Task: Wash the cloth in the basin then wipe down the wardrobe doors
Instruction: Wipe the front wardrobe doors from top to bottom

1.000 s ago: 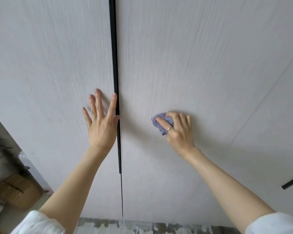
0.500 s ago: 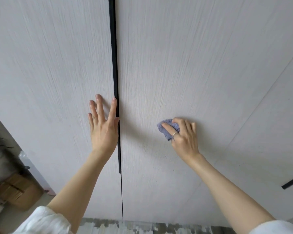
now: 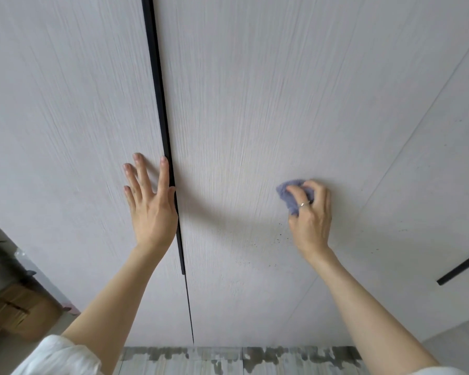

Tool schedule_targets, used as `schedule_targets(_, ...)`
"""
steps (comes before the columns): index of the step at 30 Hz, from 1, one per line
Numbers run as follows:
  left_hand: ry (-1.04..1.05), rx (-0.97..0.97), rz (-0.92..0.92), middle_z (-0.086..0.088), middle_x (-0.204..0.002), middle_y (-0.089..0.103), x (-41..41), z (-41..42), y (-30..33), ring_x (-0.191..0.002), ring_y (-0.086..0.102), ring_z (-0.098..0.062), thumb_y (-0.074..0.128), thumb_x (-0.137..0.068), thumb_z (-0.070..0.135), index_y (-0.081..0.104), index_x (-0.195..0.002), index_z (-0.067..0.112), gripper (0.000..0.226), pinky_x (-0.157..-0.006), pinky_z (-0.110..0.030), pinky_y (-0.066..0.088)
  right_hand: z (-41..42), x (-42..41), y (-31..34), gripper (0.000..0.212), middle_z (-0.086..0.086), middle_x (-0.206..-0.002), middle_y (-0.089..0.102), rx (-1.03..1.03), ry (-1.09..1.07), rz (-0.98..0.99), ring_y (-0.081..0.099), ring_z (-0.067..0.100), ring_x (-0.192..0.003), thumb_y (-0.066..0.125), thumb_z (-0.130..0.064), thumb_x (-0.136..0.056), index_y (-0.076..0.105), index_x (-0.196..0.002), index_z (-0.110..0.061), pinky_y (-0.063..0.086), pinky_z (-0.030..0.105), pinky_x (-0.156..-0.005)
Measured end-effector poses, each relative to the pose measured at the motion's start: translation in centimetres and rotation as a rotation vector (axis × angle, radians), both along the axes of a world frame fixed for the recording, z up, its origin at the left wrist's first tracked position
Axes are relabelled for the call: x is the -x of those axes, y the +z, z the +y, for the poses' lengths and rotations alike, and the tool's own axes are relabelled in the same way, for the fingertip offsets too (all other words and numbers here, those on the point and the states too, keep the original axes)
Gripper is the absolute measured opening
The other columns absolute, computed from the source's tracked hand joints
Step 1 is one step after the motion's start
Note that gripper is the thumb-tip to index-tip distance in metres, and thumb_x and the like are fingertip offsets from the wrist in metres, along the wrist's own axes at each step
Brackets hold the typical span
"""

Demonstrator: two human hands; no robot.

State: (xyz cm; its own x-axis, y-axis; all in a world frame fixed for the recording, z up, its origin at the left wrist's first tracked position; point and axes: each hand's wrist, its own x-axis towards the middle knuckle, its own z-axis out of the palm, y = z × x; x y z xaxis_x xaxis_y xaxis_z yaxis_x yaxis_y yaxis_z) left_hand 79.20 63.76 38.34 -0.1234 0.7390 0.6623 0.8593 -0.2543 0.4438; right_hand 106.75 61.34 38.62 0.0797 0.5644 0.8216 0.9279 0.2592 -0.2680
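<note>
right fingers [image 3: 298, 189]: curled round the cloth [image 3: 291, 197], clamped on it, pressing it to the door; ring on one finger
cloth: blue-grey, bunched, mostly under the right hand [image 3: 310, 215]; a wad sticks out at the hand's left side; flat against the right door [image 3: 255, 104], about mid-height in view, well right of the gap
left fingers [image 3: 138, 174]: straight, spread apart, holding nothing; tips flat on the left door [image 3: 65, 117]
left hand [image 3: 152, 209]: palm on the left door, thumb edge just beside the strip [image 3: 160, 104]
strip: black, vertical, runs along the gap between the two doors; ends below the left wrist, a thin dark seam carries on down
right door: pale wood grain; small dark specks scattered below and left of the right hand
third panel [image 3: 431, 171]: right of the right door, thin seam between them; short black bar [image 3: 460, 265] near the right edge
arms: both bare, reaching up to the doors; white sleeves [image 3: 57, 355] at bottom corners
floor [image 3: 201, 359]: mottled grey tile under the doors
box [image 3: 16, 312]: brown cardboard, bottom left, beside the left door's edge; blurred clutter above it, cannot tell what
</note>
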Motion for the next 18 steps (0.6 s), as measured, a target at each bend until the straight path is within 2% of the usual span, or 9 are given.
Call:
schedule_targets(1, -0.002, -0.007, 0.001, -0.016, -0.157, -0.01, 0.0, 0.0, 0.0, -0.143, -0.011, -0.038, 0.039, -0.1, 0.007, 0.008, -0.151, 0.026, 0.063, -0.113, -0.06, 0.009, -0.5, -0.3, -2.1, 0.056, 0.004, -0.108, 0.041, 0.09, -0.004, -0.019, 0.042, 0.025, -0.096, 0.07, 0.013, -0.057, 0.066, -0.105, -0.016, 0.047, 0.041, -0.075)
schedule_targets(3, -0.005, -0.02, 0.0, -0.018, -0.157, -0.009, -0.1, 0.1, -0.2, -0.143, -0.01, -0.04, 0.038, -0.1, 0.007, 0.009, -0.151, 0.024, 0.061, -0.112, -0.061, 0.01, -1.5, -1.4, -5.9, 0.05, 0.003, -0.099, 0.046, 0.231, -0.009, -0.071, 0.044, 0.022, -0.087, 0.072, 0.014, -0.056, 0.069, -0.096, -0.015, 0.051, 0.035, -0.063)
schedule_targets(5, -0.009, -0.032, -0.003, -0.02, -0.157, -0.007, -0.1, 0.2, -0.3, -0.143, -0.009, -0.042, 0.038, -0.1, 0.006, 0.011, -0.151, 0.023, 0.061, -0.112, -0.062, 0.011, -2.0, -2.5, -7.6, 0.049, 0.001, -0.09, 0.049, 0.266, -0.017, -0.11, 0.049, 0.022, -0.078, 0.072, 0.019, -0.052, 0.069, -0.088, -0.014, 0.044, 0.028, -0.05)
schedule_targets(7, -0.002, -0.046, -0.005, -0.022, -0.156, -0.005, 0.0, 0.3, -0.5, -0.142, -0.007, -0.043, 0.039, -0.1, 0.006, 0.012, -0.151, 0.023, 0.06, -0.111, -0.063, 0.012, -1.7, -3.4, -6.3, 0.056, 0.001, -0.092, 0.045, 0.203, -0.043, -0.084, 0.049, 0.025, -0.078, 0.068, 0.023, -0.049, 0.064, -0.091, -0.014, 0.042, 0.027, -0.05)
schedule_targets(10, 0.004, -0.058, -0.013, -0.023, -0.156, -0.004, -0.2, 0.6, -0.8, -0.142, -0.006, -0.044, 0.038, -0.1, 0.006, 0.013, -0.151, 0.023, 0.059, -0.111, -0.063, 0.011, -0.9, -4.2, -0.9, 0.064, 0.001, -0.101, 0.04, 0.007, -0.098, 0.017, 0.044, 0.025, -0.087, 0.062, 0.021, -0.053, 0.052, -0.1, -0.019, 0.044, 0.031, -0.055)
schedule_targets(12, 0.011, -0.063, -0.022, -0.023, -0.156, -0.004, -0.4, 0.7, -0.9, -0.142, -0.006, -0.045, 0.037, -0.1, 0.004, 0.013, -0.151, 0.022, 0.059, -0.111, -0.062, 0.01, -0.5, -4.6, 1.3, 0.064, 0.002, -0.104, 0.04, -0.078, -0.13, 0.058, 0.042, 0.024, -0.092, 0.06, 0.021, -0.055, 0.052, -0.104, -0.019, 0.042, 0.03, -0.06)
schedule_targets(15, 0.013, -0.069, -0.039, -0.024, -0.156, -0.004, -0.5, 0.7, -0.9, -0.142, -0.006, -0.046, 0.037, -0.099, 0.0, 0.014, -0.151, 0.021, 0.061, -0.111, -0.062, 0.009, -0.9, -4.9, -0.8, 0.061, 0.001, -0.104, 0.039, -0.023, -0.179, 0.058, 0.042, 0.023, -0.091, 0.06, 0.022, -0.055, 0.056, -0.102, -0.017, 0.04, 0.028, -0.059)
schedule_targets(18, -0.002, -0.066, -0.042, -0.024, -0.156, -0.005, -0.5, 0.7, -1.0, -0.141, -0.007, -0.046, 0.037, -0.099, 0.001, 0.014, -0.151, 0.022, 0.06, -0.11, -0.062, 0.007, -2.2, -5.8, -5.6, 0.051, -0.004, -0.099, 0.038, 0.152, -0.215, 0.032, 0.042, 0.02, -0.087, 0.064, 0.024, -0.054, 0.064, -0.091, -0.01, 0.04, 0.026, -0.048)
